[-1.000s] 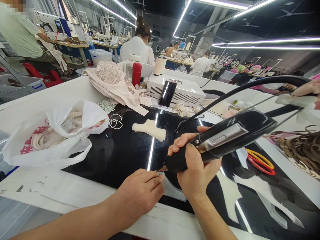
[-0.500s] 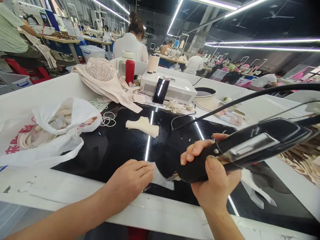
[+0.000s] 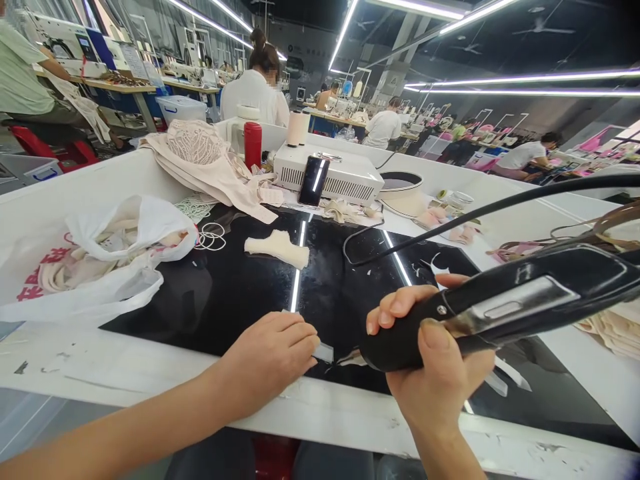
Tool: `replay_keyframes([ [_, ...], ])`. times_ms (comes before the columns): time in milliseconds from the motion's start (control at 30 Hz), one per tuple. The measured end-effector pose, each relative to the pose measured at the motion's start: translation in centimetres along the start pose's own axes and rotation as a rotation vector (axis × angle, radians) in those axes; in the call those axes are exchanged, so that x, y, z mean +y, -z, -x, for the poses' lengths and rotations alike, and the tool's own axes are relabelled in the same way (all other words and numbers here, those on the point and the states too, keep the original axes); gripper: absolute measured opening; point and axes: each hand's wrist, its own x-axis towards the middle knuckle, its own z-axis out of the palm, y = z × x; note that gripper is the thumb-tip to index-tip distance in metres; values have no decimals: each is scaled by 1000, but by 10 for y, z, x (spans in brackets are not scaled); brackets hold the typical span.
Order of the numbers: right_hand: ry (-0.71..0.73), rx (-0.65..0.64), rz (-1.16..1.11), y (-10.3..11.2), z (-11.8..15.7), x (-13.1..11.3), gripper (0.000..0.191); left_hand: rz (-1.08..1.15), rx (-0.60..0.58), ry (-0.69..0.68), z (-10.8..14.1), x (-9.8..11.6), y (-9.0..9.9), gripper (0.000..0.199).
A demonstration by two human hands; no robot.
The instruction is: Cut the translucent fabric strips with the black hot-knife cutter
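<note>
My right hand is wrapped around a thick black corded hand tool with a silver panel on its side. The tool's narrow metal tip points left, low over the black mat. My left hand presses down on a small white piece of thin fabric, fingers bent and together. Only the right end of that piece shows, a short way left of the metal tip. Beyond my hands lies a cream T-shaped pad on the mat.
A white plastic bag of fabric pieces stands left. Behind are stacked beige bras, a red bottle, a white vented box and a propped phone. The tool's black cable arches right. Co-workers sit at machines beyond.
My left hand has shifted right, covering more of the white piece, and its free end is now shorter. The tool has moved slightly right, its tip now apart from the piece.
</note>
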Motion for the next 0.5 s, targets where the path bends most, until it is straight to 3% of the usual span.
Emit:
replay_keyframes([
  [167, 4, -7, -13, -1, 1, 4, 36, 55, -26, 2, -16, 7, -7, 16],
  [367, 3, -6, -24, 0, 4, 7, 38, 115, 1, 26, -17, 6, -14, 4],
  [500, 7, -3, -6, 0, 4, 6, 36, 117, 48, -1, -17, 6, -13, 12],
])
